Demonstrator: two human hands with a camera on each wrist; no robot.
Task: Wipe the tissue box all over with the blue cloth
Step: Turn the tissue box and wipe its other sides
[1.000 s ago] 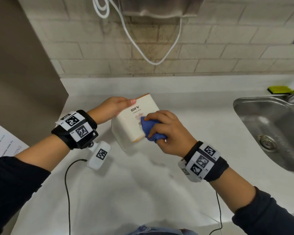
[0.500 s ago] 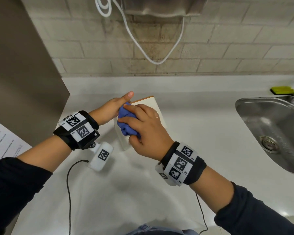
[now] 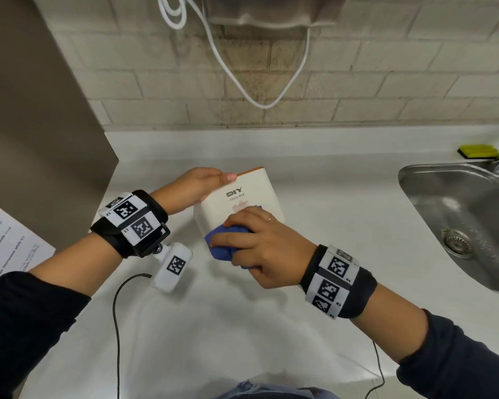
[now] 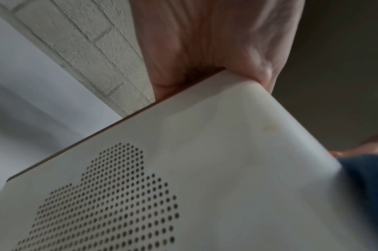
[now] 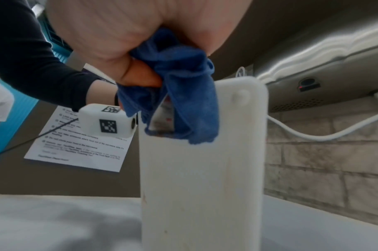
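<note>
A white tissue box (image 3: 239, 197) marked DIY stands tilted on the white counter, its printed face turned up toward me. My left hand (image 3: 198, 184) grips its far left edge, thumb on top. The left wrist view has that box (image 4: 226, 169) close up with a dotted pattern, my left hand (image 4: 216, 56) clamped on its upper edge. My right hand (image 3: 254, 243) holds the bunched blue cloth (image 3: 224, 246) and presses it on the box's near lower corner. In the right wrist view the blue cloth (image 5: 183, 95) hangs from my right hand (image 5: 141, 42) over the box (image 5: 201, 169).
A steel sink (image 3: 455, 220) lies at the right, with a yellow-green sponge (image 3: 477, 151) behind it. A brown panel (image 3: 41, 125) rises at the left with a printed sheet (image 3: 3, 243) below it. A white cable (image 3: 260, 82) hangs on the brick wall.
My right hand has slid the cloth from the box's upper left part down to its near lower corner, baring the printed face. The left hand keeps its grip on the far edge.
</note>
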